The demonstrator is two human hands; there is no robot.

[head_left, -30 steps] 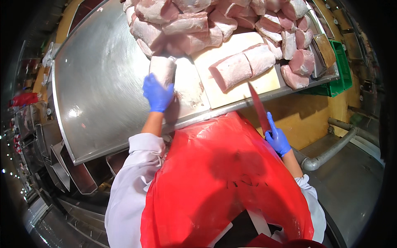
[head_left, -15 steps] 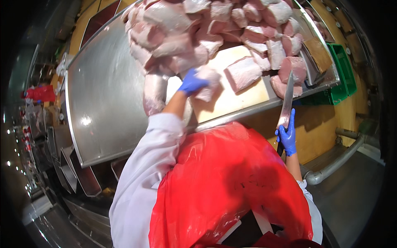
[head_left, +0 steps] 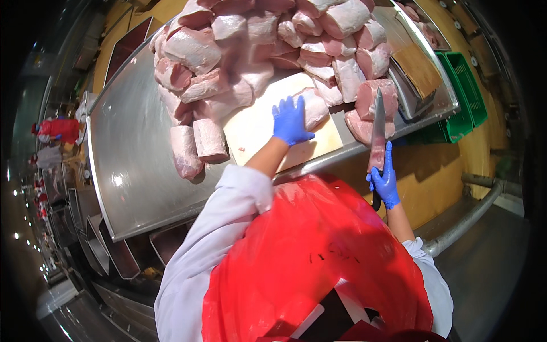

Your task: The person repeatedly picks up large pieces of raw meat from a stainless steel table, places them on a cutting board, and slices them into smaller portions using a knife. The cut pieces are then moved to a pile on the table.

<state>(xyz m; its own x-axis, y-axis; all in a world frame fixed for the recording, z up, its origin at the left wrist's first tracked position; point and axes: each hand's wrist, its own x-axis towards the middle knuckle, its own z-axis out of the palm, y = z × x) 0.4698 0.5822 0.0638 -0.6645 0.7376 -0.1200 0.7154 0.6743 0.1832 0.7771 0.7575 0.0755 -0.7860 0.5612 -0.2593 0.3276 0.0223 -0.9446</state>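
My left hand [head_left: 292, 122], in a blue glove, has its fingers spread and reaches the left side of a pale pink block of meat [head_left: 315, 108] lying on the white cutting board [head_left: 253, 132]. It is not wrapped round the block. My right hand [head_left: 385, 181], also gloved in blue, grips the dark handle of a knife [head_left: 378, 134] at the front of the table. The long blade points up and away, passing in front of two stacked cut pieces of meat [head_left: 376, 100]. Left of the board, two short meat pieces [head_left: 210, 140] stand side by side on the steel.
A large heap of meat blocks [head_left: 194, 50] covers the far part of the steel table [head_left: 128, 142]. At the right stand a tray with brown cardboard [head_left: 417, 69] and a green crate [head_left: 467, 94]. A metal pipe [head_left: 473, 219] runs below right.
My left hand has moved right, from a meat piece at the board's left to the block on the board. A piece now stands on the steel left of the board. My right hand still holds the knife.
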